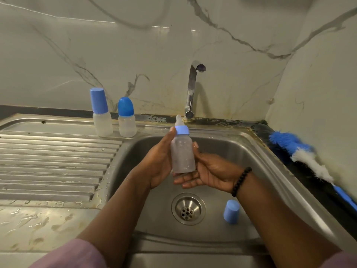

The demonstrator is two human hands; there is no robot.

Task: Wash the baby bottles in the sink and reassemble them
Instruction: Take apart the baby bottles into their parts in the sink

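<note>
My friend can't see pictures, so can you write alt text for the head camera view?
Two hands, left hand and right hand, hold a clear baby bottle with a blue collar upright over a steel sink. A loose blue cap lies in the basin; two blue-capped bottles stand behind the ridged drainboard.

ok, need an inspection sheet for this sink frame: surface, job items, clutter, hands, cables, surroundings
Surface: steel sink with wet drainboard; basin dry-looking, tap not running.
Job items: held bottle upright over the basin, teat and blue ring on, no cap; two capped bottles standing on the back ledge; loose blue cap in the basin near the drain.
Clutter: bottle brush lying on the right counter.
Hands: left hand grips the bottle's side; right hand supports its base and side.
Cables: nothing seen.
Surroundings: marble-look wall, grime along the back edge.
</note>
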